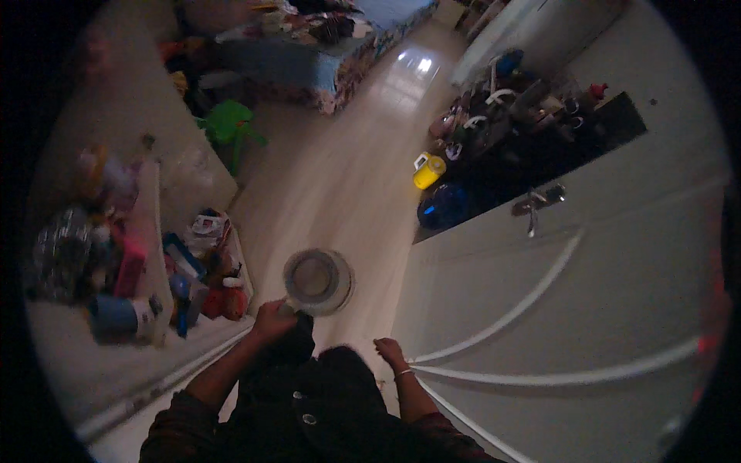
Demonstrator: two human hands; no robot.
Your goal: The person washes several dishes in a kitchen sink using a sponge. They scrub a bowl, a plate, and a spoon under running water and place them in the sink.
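My left hand (274, 322) grips the short handle of a round, pale pan or similar vessel (313, 280), which hangs over the floor just ahead of my dark clothing. The vessel has a grey rim and a lighter centre; blur hides what, if anything, is inside. On the other side of my body, my right hand (391, 353) is low beside the pale panel, with its fingers partly curled. Nothing can be made out in it, and how far its fingers are closed is unclear. A thin pale band circles that wrist.
A shelf unit (159, 243) at left holds boxes and bottles. Beyond it stand a green plastic stool or chair (228, 122) and a blue-covered bed (289, 66). At right, a dark shelf (622, 118) carries mixed items, including a yellow jug (429, 172), beside a metal fitting (538, 201).
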